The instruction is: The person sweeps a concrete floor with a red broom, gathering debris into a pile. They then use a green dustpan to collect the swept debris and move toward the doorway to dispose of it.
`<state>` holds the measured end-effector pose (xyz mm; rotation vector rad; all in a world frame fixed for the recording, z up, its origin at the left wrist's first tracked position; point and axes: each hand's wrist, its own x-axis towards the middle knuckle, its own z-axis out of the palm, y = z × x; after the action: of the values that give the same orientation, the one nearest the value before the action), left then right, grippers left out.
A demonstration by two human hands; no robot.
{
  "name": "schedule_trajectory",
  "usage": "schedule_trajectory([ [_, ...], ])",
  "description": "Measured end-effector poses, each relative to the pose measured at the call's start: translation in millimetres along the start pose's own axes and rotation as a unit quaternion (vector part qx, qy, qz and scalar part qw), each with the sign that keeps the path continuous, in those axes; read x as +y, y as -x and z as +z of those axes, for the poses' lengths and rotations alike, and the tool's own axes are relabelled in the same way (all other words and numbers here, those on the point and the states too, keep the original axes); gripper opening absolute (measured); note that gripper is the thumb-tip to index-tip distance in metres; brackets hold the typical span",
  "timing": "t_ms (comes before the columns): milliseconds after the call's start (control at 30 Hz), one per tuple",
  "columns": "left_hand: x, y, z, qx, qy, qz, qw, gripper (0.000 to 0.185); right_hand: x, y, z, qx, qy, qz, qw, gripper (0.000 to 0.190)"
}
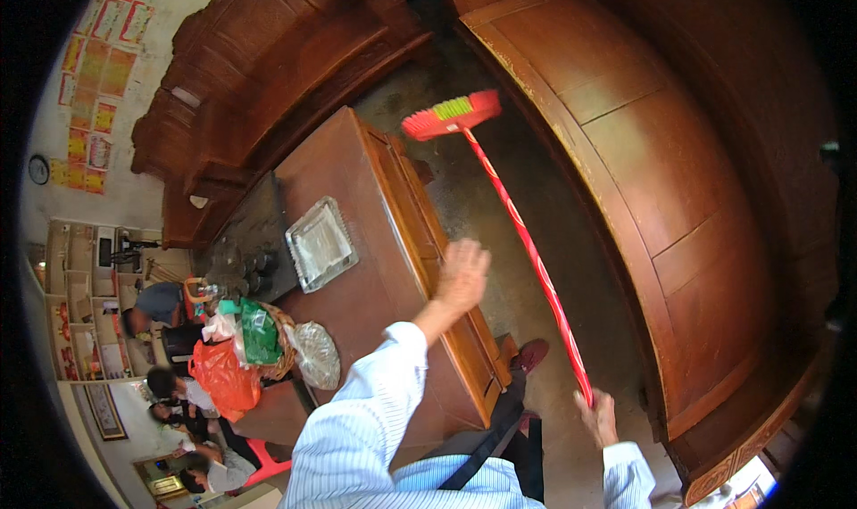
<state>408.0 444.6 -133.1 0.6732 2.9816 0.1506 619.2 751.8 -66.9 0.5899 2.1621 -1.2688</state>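
Note:
My right hand (598, 416), low on the right, is closed round the lower end of the red striped handle of a broom (529, 241). The broom's red head (452, 115), with red and yellow-green bristles, points away over the floor between the coffee table and the wooden bench. My left hand (463, 275) holds nothing; its fingers are spread and slightly blurred above the drawer-side edge of the wooden coffee table (395, 321). A square clear glass tray (323, 244) lies on the table, to the left of that hand.
A wooden bench (643, 141) runs along the right; a carved wooden sofa (281, 61) stands beyond the table. A wicker basket with plastic bags (260, 332) and a clear bag (315, 355) sit on the left. Several people are farther off, near shelves (84, 308) and a red plastic stool (268, 465).

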Motion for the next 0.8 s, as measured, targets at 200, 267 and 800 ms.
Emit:
schedule_trajectory([
  [200,-83.0,12.3,-1.4,0.025,0.086,-0.114,0.989,0.042,-83.6,-142.2,7.2,0.008,0.045,-0.033,0.998,0.039],
  [267,-86.7,14.6,5.6,-0.013,0.085,-0.129,0.988,0.043,-108.7,-188.0,11.6,0.013,0.055,-0.053,0.997,0.044],
  [800,-83.8,14.6,6.0,0.021,0.145,-0.162,0.976,0.034,-179.5,-373.4,38.2,-0.111,-0.071,0.004,0.991,0.041],
])
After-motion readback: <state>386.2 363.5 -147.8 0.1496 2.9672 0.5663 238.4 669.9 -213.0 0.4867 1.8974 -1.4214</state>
